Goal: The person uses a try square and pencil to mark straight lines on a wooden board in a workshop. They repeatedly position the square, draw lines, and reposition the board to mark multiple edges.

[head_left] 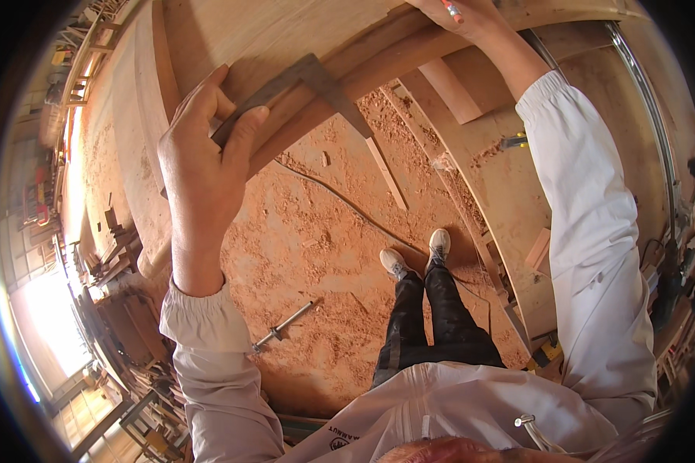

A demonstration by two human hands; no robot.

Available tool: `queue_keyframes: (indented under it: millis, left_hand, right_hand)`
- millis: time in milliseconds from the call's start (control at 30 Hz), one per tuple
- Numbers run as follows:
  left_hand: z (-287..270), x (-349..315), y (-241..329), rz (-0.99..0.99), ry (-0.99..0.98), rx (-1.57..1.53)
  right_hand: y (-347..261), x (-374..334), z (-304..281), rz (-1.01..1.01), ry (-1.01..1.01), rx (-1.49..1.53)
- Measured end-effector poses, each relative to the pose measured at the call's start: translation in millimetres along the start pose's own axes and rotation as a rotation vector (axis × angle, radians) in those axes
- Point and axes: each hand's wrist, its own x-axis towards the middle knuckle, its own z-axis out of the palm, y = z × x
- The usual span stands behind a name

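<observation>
My left hand point(208, 154) is closed around one arm of a dark L-shaped carpenter's square point(305, 73), its thumb pressed along the edge. The square's corner lies on a brown wooden board point(382, 58), and its other arm points down past the board's near edge. At the top edge of the view, my right hand point(471, 19) rests by the far part of the board. A red pencil point(452, 11) sticks out of it; the fingertips are cut off by the frame.
Below, wood shavings cover the floor point(301, 239), crossed by a cable point(347, 202). A metal bar clamp point(286, 324) lies there near a thin wood strip point(386, 174). To the right stands a plywood surface point(510, 201) with a loose block point(449, 91). Wood offcuts point(131, 324) are piled at left.
</observation>
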Motion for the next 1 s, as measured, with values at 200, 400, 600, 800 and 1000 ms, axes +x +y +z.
queue_keyframes:
  millis: [200, 400, 600, 800, 1000]
  left_hand:
    - [1.7, -1.2, 3.4, -0.033, 0.006, -0.009]
    - [5.8, -2.4, -1.9, 0.009, 0.052, -0.025]
    - [6.0, -0.8, 0.2, 0.004, 0.041, -0.014]
    - [1.3, 0.0, -1.0, 0.121, 0.035, 0.042]
    - [4.9, 12.5, 3.7, 0.120, -0.002, 0.050]
  right_hand:
    - [-39.1, -10.0, -5.3, -0.139, 0.127, -0.438]
    - [-57.0, -6.1, 23.8, -0.653, -0.329, -0.086]
    - [-60.6, -9.1, 28.9, -0.458, -0.377, 0.011]
    - [-55.5, -10.0, 32.8, -0.477, -0.358, 0.083]
    - [-55.5, -10.9, 28.8, -0.471, -0.357, 0.039]
